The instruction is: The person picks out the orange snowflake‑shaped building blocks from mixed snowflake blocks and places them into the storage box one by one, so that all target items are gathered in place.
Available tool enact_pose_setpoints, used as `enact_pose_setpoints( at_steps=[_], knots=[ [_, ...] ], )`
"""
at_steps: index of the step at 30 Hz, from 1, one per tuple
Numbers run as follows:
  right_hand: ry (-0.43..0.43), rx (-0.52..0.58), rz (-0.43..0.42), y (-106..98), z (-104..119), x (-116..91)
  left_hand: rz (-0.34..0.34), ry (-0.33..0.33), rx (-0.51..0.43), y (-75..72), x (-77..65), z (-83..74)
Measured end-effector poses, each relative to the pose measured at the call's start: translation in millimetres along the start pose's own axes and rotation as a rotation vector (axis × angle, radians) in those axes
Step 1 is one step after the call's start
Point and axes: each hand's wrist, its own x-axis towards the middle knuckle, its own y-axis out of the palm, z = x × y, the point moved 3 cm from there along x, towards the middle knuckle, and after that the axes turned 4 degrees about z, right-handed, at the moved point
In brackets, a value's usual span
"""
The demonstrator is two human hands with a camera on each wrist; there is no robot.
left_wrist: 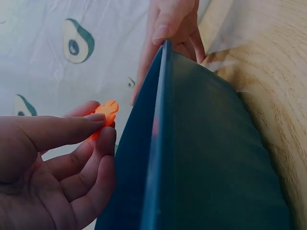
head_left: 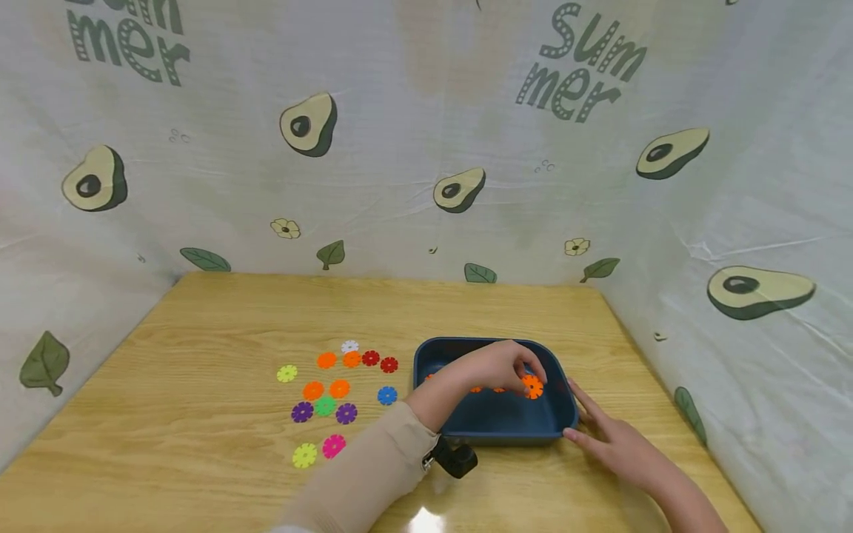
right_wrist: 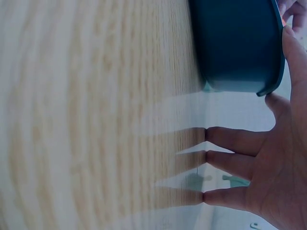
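Observation:
My left hand (head_left: 501, 364) is over the dark blue bin (head_left: 496, 423), pinching an orange notched plastic disc (head_left: 532, 387) between thumb and fingertips. The left wrist view shows this orange disc (left_wrist: 110, 109) near the level of the bin's rim. More orange discs (head_left: 498, 389) lie inside the bin, partly hidden behind the left forearm. My right hand (head_left: 616, 444) is at the bin's right end, its fingers spread and mostly straight. In the right wrist view its thumb and forefinger touch the bin's rim (right_wrist: 274, 79), while the other fingertips rest on the table.
Left of the bin, several loose notched discs lie on the wooden table (head_left: 166, 414): orange (head_left: 313, 390), purple (head_left: 303, 412), green (head_left: 325, 406), blue (head_left: 387, 395), red (head_left: 389, 364), yellow (head_left: 304, 455), pink (head_left: 334, 446) and white (head_left: 349, 346). A printed cloth (head_left: 386, 148) hangs around the table.

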Motion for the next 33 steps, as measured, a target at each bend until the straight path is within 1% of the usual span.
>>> enact_pose_setpoints(
  at_steps=[3, 6, 10, 13, 15, 17, 20, 25, 29, 33],
  knots=[
    [0.000, 0.006, -0.011, -1, 0, -1, 0.007, -0.029, -0.045, 2.2, 9.6, 2.6],
    [-0.014, 0.005, -0.031, 1, 2, 0, 0.005, -0.061, -0.089, 2.5, 16.1, 7.8],
    [-0.020, -0.005, -0.042, 2, 2, 0, 0.003, -0.098, -0.131, 3.5, 21.9, 15.1],
    [-0.007, -0.006, -0.030, 3, 1, 0, -0.009, -0.121, -0.157, 4.0, 24.3, 20.0],
    [0.003, -0.003, -0.019, 2, 1, 0, -0.022, -0.137, -0.155, 4.8, 25.4, 22.2],
    [0.014, -0.002, -0.007, 1, 1, 0, -0.031, -0.154, -0.135, 5.9, 26.6, 24.1],
    [0.015, 0.003, 0.001, 0, 1, 0, -0.038, -0.195, -0.115, 8.7, 27.5, 25.9],
    [0.010, 0.006, 0.003, 0, 1, -1, -0.034, -0.248, -0.167, 12.8, 29.0, 28.3],
    [0.010, 0.008, 0.004, 1, 1, 0, -0.027, -0.263, -0.181, 16.2, 32.6, 30.6],
    [0.000, 0.005, -0.003, 0, 1, 0, -0.006, -0.271, -0.116, 19.3, 35.8, 31.3]
  ],
)
